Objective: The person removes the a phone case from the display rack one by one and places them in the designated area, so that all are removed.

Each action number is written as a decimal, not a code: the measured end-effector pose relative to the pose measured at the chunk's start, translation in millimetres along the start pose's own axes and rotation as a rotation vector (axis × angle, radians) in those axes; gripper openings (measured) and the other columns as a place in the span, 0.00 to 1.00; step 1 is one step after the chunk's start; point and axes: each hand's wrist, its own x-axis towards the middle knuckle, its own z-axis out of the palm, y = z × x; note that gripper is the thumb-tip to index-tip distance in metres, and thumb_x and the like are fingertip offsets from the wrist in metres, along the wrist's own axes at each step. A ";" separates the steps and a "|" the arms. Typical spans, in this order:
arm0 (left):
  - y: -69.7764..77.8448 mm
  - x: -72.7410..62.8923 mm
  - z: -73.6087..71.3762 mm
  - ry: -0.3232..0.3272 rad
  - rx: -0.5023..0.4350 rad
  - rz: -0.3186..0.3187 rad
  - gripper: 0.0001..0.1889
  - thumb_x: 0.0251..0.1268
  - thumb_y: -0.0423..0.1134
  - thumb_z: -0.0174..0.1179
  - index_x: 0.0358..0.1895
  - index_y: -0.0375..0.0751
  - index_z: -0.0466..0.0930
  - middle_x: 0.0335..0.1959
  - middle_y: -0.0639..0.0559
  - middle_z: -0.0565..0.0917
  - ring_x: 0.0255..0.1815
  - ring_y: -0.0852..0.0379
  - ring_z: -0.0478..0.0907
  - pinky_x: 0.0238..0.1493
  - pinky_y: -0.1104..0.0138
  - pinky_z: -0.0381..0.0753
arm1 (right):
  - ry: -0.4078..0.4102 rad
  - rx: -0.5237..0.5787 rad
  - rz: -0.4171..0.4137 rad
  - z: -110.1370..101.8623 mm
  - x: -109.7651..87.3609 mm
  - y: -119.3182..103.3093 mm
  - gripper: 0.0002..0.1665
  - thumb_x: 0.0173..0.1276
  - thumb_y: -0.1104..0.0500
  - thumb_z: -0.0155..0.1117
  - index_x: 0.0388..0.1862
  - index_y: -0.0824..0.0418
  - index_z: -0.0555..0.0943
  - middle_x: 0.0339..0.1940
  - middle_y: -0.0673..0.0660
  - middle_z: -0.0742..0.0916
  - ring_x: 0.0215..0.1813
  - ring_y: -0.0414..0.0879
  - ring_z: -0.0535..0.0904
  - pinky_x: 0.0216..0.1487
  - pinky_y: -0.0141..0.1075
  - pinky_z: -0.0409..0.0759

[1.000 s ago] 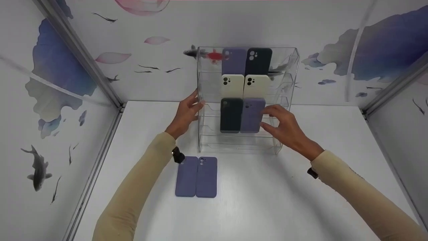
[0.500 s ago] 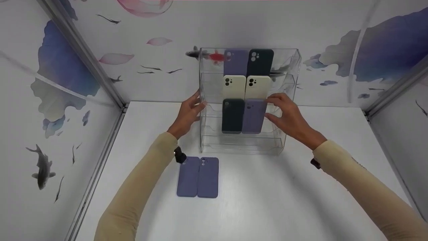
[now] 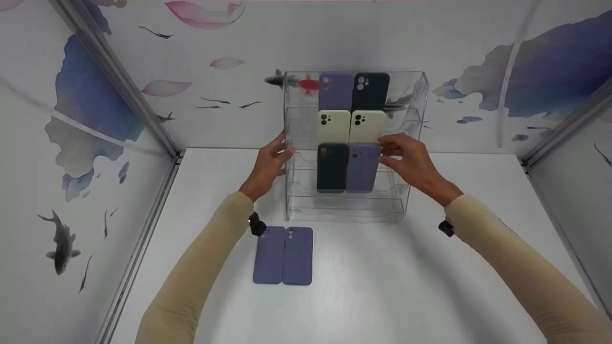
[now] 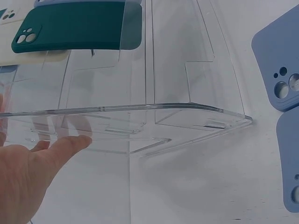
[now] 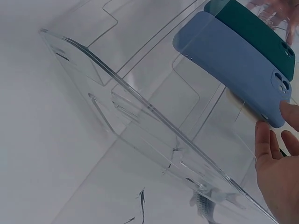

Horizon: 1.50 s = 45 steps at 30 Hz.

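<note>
A clear acrylic display rack (image 3: 346,203) holds phone cases in stepped rows. My left hand (image 3: 267,165) grips its left side panel, thumb at the front edge and fingers behind. In the lowest filled row, a dark green phone case (image 3: 332,167) leans beside a purple phone case (image 3: 362,168). My right hand (image 3: 411,157) pinches the purple case at its upper right corner. The right wrist view shows my thumb (image 5: 290,114) over that corner of the purple case (image 5: 233,70), with the fingers at its edge.
Two cream phone cases (image 3: 333,126) fill the middle row; above them stand a purple case (image 3: 335,91) and a dark green case (image 3: 371,91). Two more purple cases (image 3: 298,255) lie side by side on the white table (image 3: 382,286) before the rack. A printed wall (image 3: 229,33) rises behind.
My right hand has slid from the right edge of the purple case up to its top corner. My left hand stays on the rack.
</note>
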 end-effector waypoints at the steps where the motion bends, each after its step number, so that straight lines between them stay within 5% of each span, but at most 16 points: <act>1: -0.1 -0.4 -0.1 0.000 0.002 -0.001 0.38 0.88 0.50 0.60 0.92 0.59 0.53 0.86 0.41 0.66 0.84 0.44 0.68 0.75 0.37 0.74 | -0.007 -0.006 0.009 -0.3 0.6 -0.4 0.27 0.73 0.74 0.74 0.70 0.68 0.83 0.63 0.66 0.87 0.61 0.60 0.87 0.63 0.38 0.86; 11: 0.3 -0.5 -0.7 0.008 0.012 -0.020 0.38 0.88 0.51 0.60 0.91 0.61 0.54 0.86 0.42 0.66 0.85 0.43 0.67 0.76 0.36 0.72 | -0.073 -0.059 0.086 3.8 4.5 -0.2 0.24 0.76 0.74 0.71 0.68 0.66 0.84 0.59 0.64 0.91 0.56 0.57 0.90 0.56 0.31 0.86; 25: 2.8 -1.4 1.5 -0.006 -0.039 -0.017 0.38 0.89 0.47 0.60 0.92 0.57 0.52 0.86 0.38 0.65 0.84 0.42 0.67 0.77 0.34 0.71 | 0.036 0.000 0.051 -2.6 -2.6 -13.2 0.19 0.74 0.73 0.74 0.61 0.65 0.88 0.53 0.62 0.92 0.53 0.55 0.89 0.49 0.20 0.83; 45: 1.9 -2.6 0.9 -0.003 -0.013 0.005 0.37 0.88 0.49 0.60 0.91 0.59 0.55 0.85 0.40 0.67 0.83 0.44 0.70 0.74 0.37 0.75 | 0.055 0.110 0.024 -5.5 -41.0 -23.5 0.19 0.75 0.73 0.72 0.62 0.65 0.88 0.53 0.60 0.91 0.51 0.49 0.89 0.51 0.28 0.88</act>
